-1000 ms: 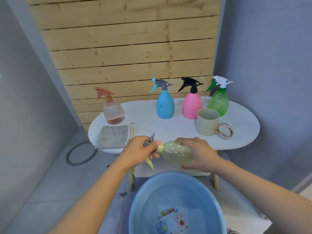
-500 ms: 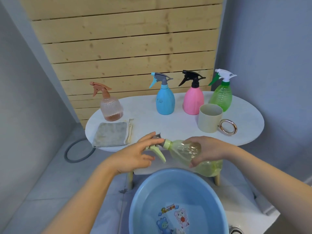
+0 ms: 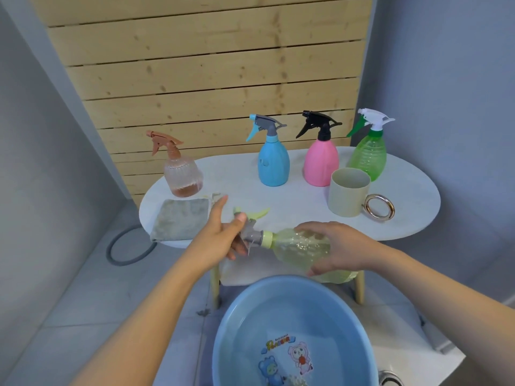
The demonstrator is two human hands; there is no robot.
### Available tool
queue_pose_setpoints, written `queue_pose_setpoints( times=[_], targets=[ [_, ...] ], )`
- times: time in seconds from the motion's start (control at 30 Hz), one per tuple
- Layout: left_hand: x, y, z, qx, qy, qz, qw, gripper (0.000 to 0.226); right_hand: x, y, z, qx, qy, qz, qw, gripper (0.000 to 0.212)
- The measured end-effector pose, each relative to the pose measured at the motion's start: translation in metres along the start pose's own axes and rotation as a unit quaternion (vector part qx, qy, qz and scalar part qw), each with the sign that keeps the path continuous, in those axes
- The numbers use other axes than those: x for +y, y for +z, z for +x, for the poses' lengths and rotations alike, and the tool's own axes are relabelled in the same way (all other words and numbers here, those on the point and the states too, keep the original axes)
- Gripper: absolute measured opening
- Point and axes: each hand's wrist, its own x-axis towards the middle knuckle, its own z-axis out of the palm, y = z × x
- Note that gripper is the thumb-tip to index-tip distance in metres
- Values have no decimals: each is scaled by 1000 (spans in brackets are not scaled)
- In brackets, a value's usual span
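The basin (image 3: pixel 223 341) sits nearest, below both hands. Above its far rim, clear of the worktop (image 3: pixel 295 203), the spray bottle (image 3: pixel 298 247) lies horizontal, neck to the left. The right hand (image 3: pixel 338 246) wraps over the bottle body, fingers curled round it. The left hand (image 3: pixel 220 238) pinches the spray head (image 3: pixel 252 236) between thumb and lower fingers, with the index finger straight. On the worktop lie a cloth (image 3: pixel 181 218), a cup (image 3: pixel 349 192) and a ring (image 3: pixel 379 206). Behind them stand the amber bottle (image 3: pixel 182 174), blue bottle (image 3: pixel 273 165), pink bottle (image 3: pixel 320 162) and green bottle (image 3: pixel 367 157).
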Motion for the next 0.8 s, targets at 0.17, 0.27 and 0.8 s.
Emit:
queue_pose_setpoints(
  times=[0.17,0.27,0.8],
  targets=[
    [-13,2,1,-85,173,161,968,67,10,-12,0,-56,44,104,992,77],
    [-8,7,4,18,224,230,947,33,7,-9,0,-69,38,92,993,77],
    [-18,-28,8,121,-74,58,988,37,22,-5,2,5,68,-47,997,86]
  ],
)
